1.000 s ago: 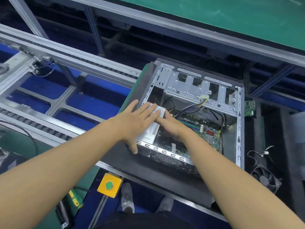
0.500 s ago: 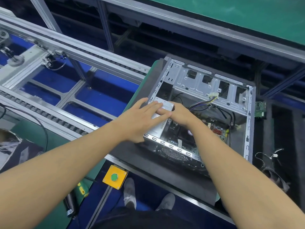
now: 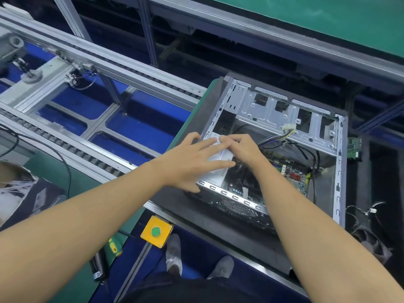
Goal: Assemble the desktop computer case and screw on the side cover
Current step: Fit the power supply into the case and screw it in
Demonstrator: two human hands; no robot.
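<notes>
At about eight o'clock inside the open computer case (image 3: pixel 337 171), both hands meet on the silver power supply unit (image 3: pixel 215 176), which sits in that near-left corner against the case wall. The left hand (image 3: pixel 192 162) lies spread and flat on the unit's top face, fingers straight, pressing down. By my reading this holds the box seated against the frame. The right hand (image 3: pixel 242 149) comes in from five o'clock with its fingers curled on the unit's far edge, gripping it, probably to nudge it into line with the perforated rear panel (image 3: pixel 238 207) at six o'clock.

The case lies on its side on a dark mat (image 3: pixel 190 213) on the tabletop, open face up, which leaves the interior reachable from above. At three o'clock from the unit the motherboard (image 3: pixel 293 176) lies on the case floor. A bundle of coloured wires (image 3: pixel 275 138) runs to a white connector (image 3: pixel 288 128) near twelve o'clock, clear of the hands.

Outside the case, a small green circuit board (image 3: pixel 354 147) rests at three o'clock. A yellow box with a green button (image 3: pixel 156 231) is mounted at seven o'clock, and a green-and-yellow screwdriver (image 3: pixel 114 247) lies further out at eight o'clock. No side cover is in view, so I judge the task to be early: internal fitting first, cover and screws later.
</notes>
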